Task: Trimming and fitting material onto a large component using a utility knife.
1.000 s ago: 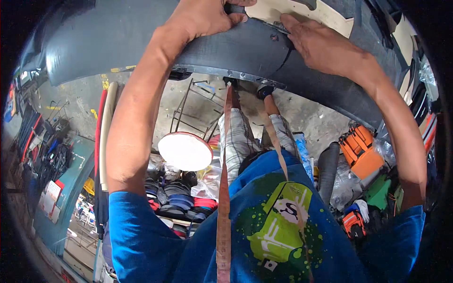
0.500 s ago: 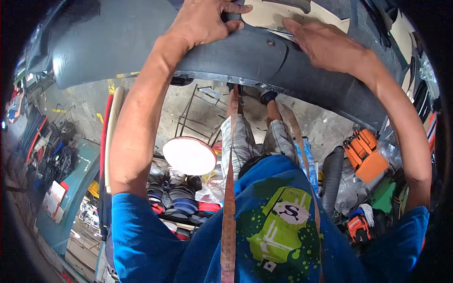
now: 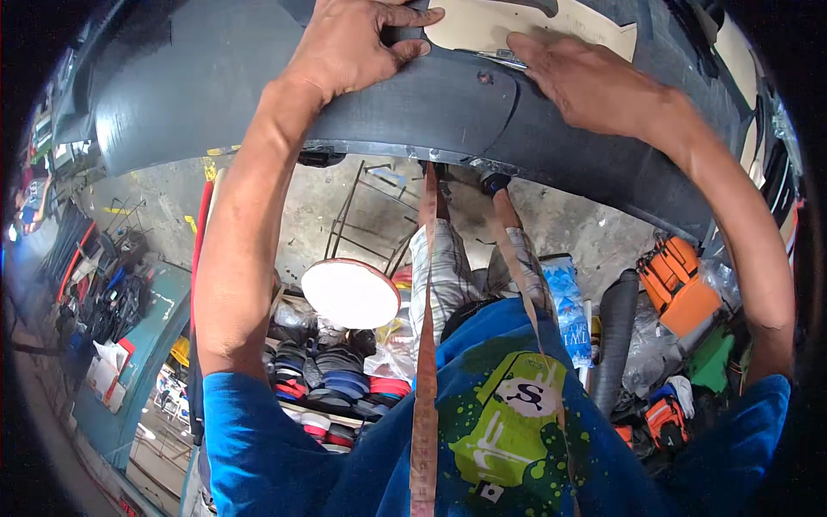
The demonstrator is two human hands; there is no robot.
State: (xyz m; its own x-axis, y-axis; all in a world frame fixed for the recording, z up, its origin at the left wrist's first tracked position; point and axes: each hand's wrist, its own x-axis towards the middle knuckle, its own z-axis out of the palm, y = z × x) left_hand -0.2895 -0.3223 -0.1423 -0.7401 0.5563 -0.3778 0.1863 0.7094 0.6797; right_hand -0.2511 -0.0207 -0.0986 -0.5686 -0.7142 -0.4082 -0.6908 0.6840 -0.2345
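Note:
A large dark grey sheet [image 3: 215, 82] with a curved near edge spans the top of the view, and a beige flat piece [image 3: 482, 28] lies on it. My left hand [image 3: 357, 47] rests on the sheet at the left end of the beige piece, thumb and forefinger spread apart. Its other fingers are partly out of view. At the right end, my right hand [image 3: 590, 82] bends over the beige piece's near edge. A slim silver blade-like tool [image 3: 510, 59] pokes out from under its fingers, which are mostly hidden.
A measuring tape [image 3: 425, 345] hangs down my front. Beyond the sheet's near edge are a round white-topped stool [image 3: 351, 293], stacked rolls of coloured strips [image 3: 345, 383], a dark roll [image 3: 617, 336] and an orange bag [image 3: 685, 289]. A green-blue table [image 3: 138, 345] stands left.
The view has shifted slightly. More of the silver tool now shows, reaching left along the beige piece's edge. Both hands keep nearly the same places on the sheet.

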